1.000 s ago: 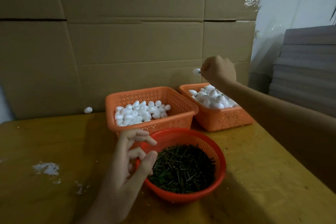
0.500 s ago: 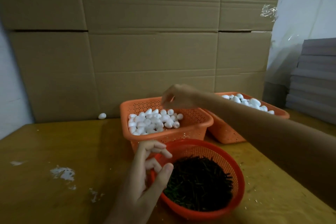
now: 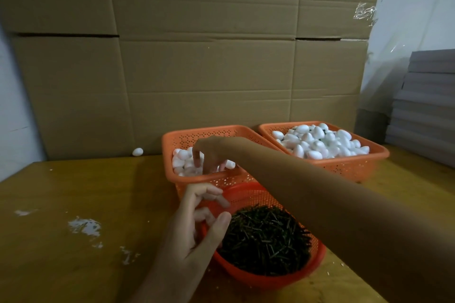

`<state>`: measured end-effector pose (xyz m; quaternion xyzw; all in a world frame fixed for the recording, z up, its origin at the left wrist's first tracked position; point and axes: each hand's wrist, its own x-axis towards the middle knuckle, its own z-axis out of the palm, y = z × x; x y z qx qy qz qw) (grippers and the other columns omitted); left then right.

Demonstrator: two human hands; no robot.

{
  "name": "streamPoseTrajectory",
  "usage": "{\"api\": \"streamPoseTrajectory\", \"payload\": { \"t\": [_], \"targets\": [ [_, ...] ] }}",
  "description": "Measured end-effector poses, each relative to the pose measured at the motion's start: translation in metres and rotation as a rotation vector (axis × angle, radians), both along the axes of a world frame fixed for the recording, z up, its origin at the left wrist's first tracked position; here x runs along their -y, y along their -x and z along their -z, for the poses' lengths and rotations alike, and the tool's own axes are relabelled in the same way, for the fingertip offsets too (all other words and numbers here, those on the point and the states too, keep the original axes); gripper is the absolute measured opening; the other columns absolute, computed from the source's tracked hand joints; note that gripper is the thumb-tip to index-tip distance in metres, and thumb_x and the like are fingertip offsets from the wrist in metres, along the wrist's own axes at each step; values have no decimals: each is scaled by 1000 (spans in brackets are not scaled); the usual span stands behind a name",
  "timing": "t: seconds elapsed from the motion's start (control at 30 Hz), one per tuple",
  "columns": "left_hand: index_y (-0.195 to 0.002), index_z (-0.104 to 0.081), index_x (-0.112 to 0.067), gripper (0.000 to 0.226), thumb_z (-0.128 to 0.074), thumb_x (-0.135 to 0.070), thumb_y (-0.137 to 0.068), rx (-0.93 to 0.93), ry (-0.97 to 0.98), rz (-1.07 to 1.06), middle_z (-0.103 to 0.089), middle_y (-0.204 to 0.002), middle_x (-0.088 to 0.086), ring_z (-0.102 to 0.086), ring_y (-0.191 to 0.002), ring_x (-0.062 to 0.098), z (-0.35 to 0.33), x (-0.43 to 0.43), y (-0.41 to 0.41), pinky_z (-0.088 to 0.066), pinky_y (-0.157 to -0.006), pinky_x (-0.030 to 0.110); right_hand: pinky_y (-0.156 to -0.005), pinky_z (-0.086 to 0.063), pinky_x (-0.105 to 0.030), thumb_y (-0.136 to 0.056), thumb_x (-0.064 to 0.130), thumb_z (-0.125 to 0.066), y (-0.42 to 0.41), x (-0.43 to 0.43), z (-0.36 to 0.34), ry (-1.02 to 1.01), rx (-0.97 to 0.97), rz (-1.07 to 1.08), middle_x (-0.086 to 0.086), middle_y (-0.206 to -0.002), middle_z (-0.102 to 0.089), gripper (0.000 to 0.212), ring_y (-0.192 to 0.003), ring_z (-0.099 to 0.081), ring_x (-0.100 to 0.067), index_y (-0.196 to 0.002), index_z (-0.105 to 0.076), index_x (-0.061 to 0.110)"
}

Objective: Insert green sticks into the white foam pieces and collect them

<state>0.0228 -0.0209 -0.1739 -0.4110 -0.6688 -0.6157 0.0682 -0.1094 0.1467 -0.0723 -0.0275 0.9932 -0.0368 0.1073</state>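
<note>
One round red basket [image 3: 251, 198] of green sticks [image 3: 266, 241], too many to count. Two more behind it: left orange basket [image 3: 221, 134], right orange basket [image 3: 344, 167], foam pieces [image 3: 317, 142] inside uncountable. One loose foam piece [image 3: 138, 152] far left of it.

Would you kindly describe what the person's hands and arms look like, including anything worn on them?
Both are bare. The left hand and the right hand wear no gloves, and no rings show on the visible fingers. The right forearm is uncovered up to the frame edge, with no sleeve, watch or bracelet in view. The left wrist likewise shows no band.
</note>
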Motion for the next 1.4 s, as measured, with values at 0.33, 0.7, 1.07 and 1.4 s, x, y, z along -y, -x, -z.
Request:
{"api": "streamPoseTrajectory", "payload": {
  "t": [0.33, 0.7, 1.07, 1.4],
  "targets": [
    [-117, -55, -42, 30, -61, -53, -90, 24, -7, 17, -67, -112, -5, -64, -68, 17, 1, 0, 2, -48, -61, 17, -72, -53, -27, -90, 28, -79, -11, -13, 8, 1, -270, 10, -1, -107, -76, 31, -95, -71, -21, -119, -75, 19],
    [-143, -38, -58, 56, -64, -45, -95, 89, -20, -20, -64, -126, -22, -73, -79, 18, 2, 0, 4, -55, -57, 21, -66, -55, -26, -85, 46, -77, -188, -22, 37, 644, -915, -103, 18, -99, -68, 26, -84, -69, -13, -101, -63, 31],
    [-116, -71, -47, 20, -72, -39, -98, -26, 53, 7, -75, -106, -20, -71, -88, -4, -3, 0, 1, -49, -64, 3, -81, -54, -25, -86, 56, -69, -219, -19, 58, 342, -789, -87, 25, -109, -66, 32, -104, -62, 3, -112, -58, 42],
    [-115, -69, -46, 25, -64, -31, -96, -16, 83, 0, -73, -111, -21, -70, -96, 3, -3, 1, -1, -53, -70, 13, -86, -54, -26, -87, 52, -74, -210, -37, 66, 129, -451, 34, 27, -107, -69, 23, -100, -61, 4, -109, -70, 47]
  ]
}}
